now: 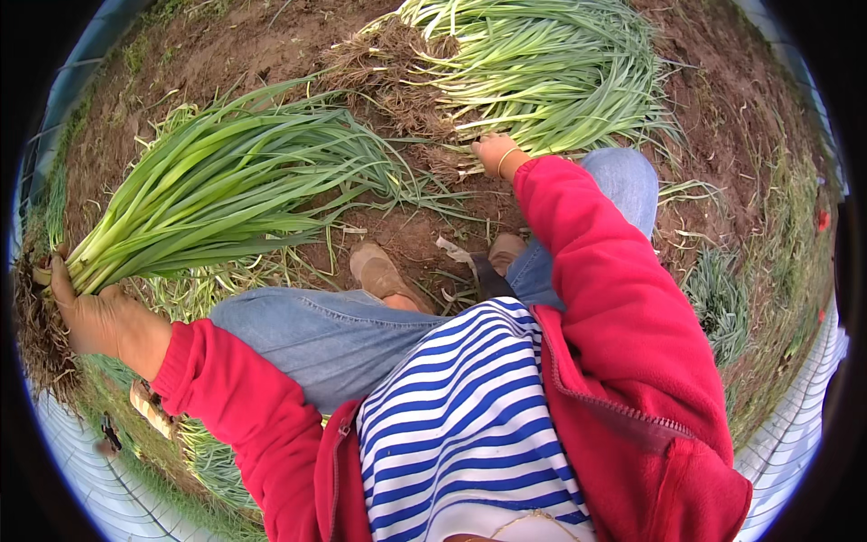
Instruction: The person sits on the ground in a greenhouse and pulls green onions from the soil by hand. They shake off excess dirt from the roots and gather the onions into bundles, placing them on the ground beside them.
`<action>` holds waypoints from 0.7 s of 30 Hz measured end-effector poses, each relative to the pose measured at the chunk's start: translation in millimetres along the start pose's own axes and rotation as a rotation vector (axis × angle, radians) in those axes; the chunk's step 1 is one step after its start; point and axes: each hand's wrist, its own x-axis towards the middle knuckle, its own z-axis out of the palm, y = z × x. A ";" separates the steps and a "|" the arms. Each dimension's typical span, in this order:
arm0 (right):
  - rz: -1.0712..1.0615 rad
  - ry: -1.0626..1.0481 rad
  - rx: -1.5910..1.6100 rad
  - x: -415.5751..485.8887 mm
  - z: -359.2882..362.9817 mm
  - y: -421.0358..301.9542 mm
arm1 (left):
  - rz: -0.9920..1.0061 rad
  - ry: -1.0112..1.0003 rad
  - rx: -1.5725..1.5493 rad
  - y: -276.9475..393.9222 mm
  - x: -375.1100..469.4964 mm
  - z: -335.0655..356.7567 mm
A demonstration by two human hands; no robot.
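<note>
My left hand (101,311) grips a thick bunch of green allium plants (223,183), like young garlic or leeks, around the pale stems near the roots. The soil-covered roots (40,339) hang past my fingers at the left rim, and the long leaves fan out to the right. Ahead of me a large heap of the same plants (535,74) lies on the ground, its tangled roots (406,88) facing left. My right hand (498,154) is at the near edge of this heap, fingers curled on a few stalks close to their roots. The hand partly hides those stalks.
Brown soil (718,115) with loose leaf scraps surrounds the heap. My shoe (383,271) and bent knees are close below it. Another clump of green leaves (718,305) lies at right; more leaves (217,461) lie at lower left, behind my left arm.
</note>
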 end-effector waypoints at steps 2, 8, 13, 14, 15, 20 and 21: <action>0.005 -0.034 0.021 -0.5 6.7 5.5 | 0.224 -0.035 0.122 -15.8 -3.6 -0.8; -0.007 -0.124 0.488 10.2 -11.6 35.1 | 0.319 -0.143 0.157 -19.1 -22.4 9.9; 0.080 0.001 0.948 18.4 -45.5 45.3 | 0.123 -0.017 -0.015 -9.8 -26.8 25.8; 0.080 0.084 0.997 17.8 -51.6 45.2 | 0.127 0.018 -0.047 -11.5 -21.8 24.3; 0.076 0.118 1.060 19.0 -58.7 42.4 | 0.131 0.015 -0.054 -10.7 -23.6 24.5; 0.049 0.341 0.635 21.4 -69.4 35.2 | 0.104 0.001 -0.110 -21.0 -19.8 31.5; 0.011 0.341 0.584 16.8 -73.2 26.2 | 0.110 -0.001 -0.094 -20.8 -20.1 29.3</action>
